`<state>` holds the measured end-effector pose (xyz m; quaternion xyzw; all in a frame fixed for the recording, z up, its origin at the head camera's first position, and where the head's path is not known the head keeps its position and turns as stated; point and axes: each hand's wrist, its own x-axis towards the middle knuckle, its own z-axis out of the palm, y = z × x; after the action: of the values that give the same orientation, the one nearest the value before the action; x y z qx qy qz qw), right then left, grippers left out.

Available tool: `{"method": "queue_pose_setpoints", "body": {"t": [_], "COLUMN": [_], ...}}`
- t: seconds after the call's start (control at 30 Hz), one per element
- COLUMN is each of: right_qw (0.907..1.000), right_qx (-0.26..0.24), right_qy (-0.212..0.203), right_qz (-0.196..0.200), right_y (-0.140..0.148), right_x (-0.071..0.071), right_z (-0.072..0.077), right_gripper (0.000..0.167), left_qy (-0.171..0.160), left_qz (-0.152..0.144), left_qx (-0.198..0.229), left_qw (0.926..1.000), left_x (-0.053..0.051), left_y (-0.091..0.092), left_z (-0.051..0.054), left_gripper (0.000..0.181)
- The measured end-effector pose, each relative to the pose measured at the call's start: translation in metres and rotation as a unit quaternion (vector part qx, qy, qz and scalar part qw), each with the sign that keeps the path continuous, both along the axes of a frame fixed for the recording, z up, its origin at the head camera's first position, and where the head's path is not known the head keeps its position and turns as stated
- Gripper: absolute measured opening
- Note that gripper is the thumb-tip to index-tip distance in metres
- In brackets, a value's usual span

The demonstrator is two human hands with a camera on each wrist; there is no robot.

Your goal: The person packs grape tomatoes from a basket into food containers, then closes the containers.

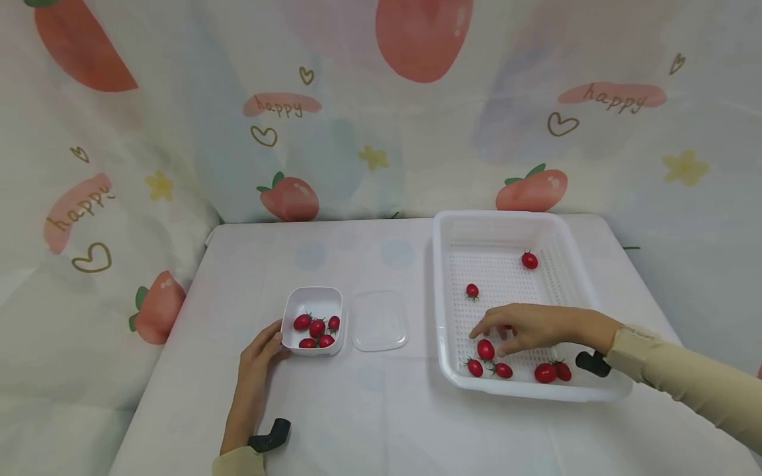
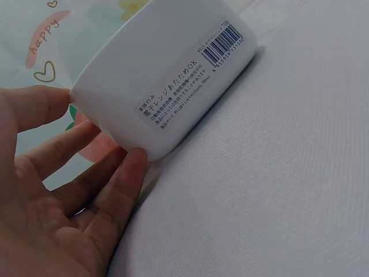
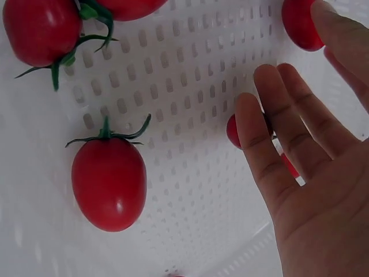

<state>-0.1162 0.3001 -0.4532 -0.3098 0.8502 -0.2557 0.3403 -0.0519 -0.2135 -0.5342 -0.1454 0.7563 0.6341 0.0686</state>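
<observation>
My left hand [image 1: 260, 357] touches the left side of a white square container [image 1: 331, 350] with its fingertips. The printed label [image 2: 190, 75] on the container's side shows in the left wrist view. Several red cherry tomatoes [image 1: 317, 328] lie inside it. Over a white perforated basket [image 1: 443, 317], my right hand [image 1: 526, 325] hovers with fingers spread and nothing held. Just below its thumb is a cherry tomato [image 1: 485, 350]; I cannot tell whether they touch. More tomatoes lie near it, among them one with a green stem [image 3: 109, 183].
A clear lid [image 1: 379, 320] lies flat between the container and the basket. Farther back in the basket are two separate cherry tomatoes, a small one [image 1: 472, 291] and another [image 1: 529, 260]. A printed cloth backdrop [image 1: 428, 132] hangs behind the white table [image 1: 357, 423].
</observation>
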Motion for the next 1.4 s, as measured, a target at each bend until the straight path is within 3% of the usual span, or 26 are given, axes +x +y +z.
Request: {"method": "queue_pose_setpoints", "body": {"t": [0.3,0.6,0.77,1.0,1.17,1.4], "right_qw": [0.9995,0.9994,0.9997,0.9998,0.999,0.9964], "right_qx": [-0.001,0.009,0.002,-0.004,-0.036,-0.084], "right_qy": [-0.027,-0.027,-0.013,-0.015,-0.008,0.009], "right_qz": [0.017,0.018,0.018,-0.013,-0.025,-0.012], "right_y": [-0.002,-0.003,-0.004,-0.006,-0.011,-0.027], "right_x": [0.0,0.001,0.0,-0.002,-0.003,-0.008], "right_z": [-0.008,-0.017,-0.012,-0.005,0.001,0.018], "right_gripper": [0.042,0.036,0.033,0.027,0.025,0.023], "left_qy": [-0.004,0.016,0.009,0.005,-0.001,-0.002], "left_qz": [-0.001,-0.005,-0.005,-0.004,-0.006,-0.005], "left_qx": [-0.003,-0.003,0.002,0.006,0.009,0.005], "left_qw": [1.0,0.9999,0.9999,1.0,0.9999,1.0], "left_x": [-0.002,-0.002,-0.001,-0.001,0.0,0.0], "left_y": [0.001,0.0,0.0,-0.001,0.0,0.0], "left_z": [-0.001,-0.003,-0.003,-0.002,-0.001,-0.002], "left_gripper": [0.047,0.049,0.048,0.047,0.047,0.047]}}
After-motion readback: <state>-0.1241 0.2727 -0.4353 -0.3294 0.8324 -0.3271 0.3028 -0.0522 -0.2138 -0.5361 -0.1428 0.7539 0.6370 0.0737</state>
